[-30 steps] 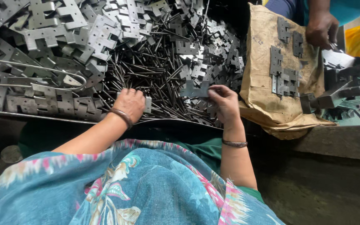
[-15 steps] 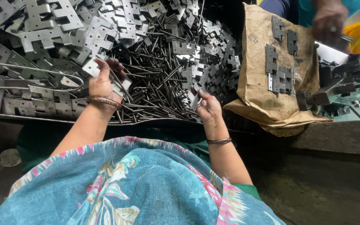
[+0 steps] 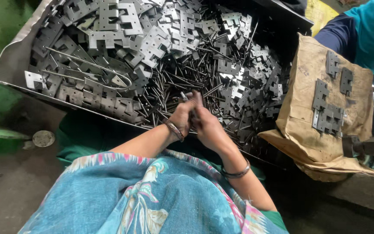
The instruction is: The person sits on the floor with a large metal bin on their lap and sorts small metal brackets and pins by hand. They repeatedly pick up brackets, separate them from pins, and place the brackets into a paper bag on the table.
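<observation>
My left hand and my right hand are pressed together at the near edge of a big metal tray. Between the fingers of both hands is a small grey hinge plate, whose tip pokes up above my left thumb. Whether a pin is held with it is hidden by the fingers. Under the hands lies a heap of thin dark metal pins. Piles of notched grey hinge plates fill the far and left parts of the tray. I wear a bangle on each wrist.
A brown paper sack lies at the right with several hinge plates on top. Another person's teal and navy sleeve is at the upper right. A bent wire loop rests on the plates. A round metal disc lies on the floor at left.
My left hand came in from the left with a plate, and my right hand moved up to meet it. Both now close together over the pins. The view has shifted left.
</observation>
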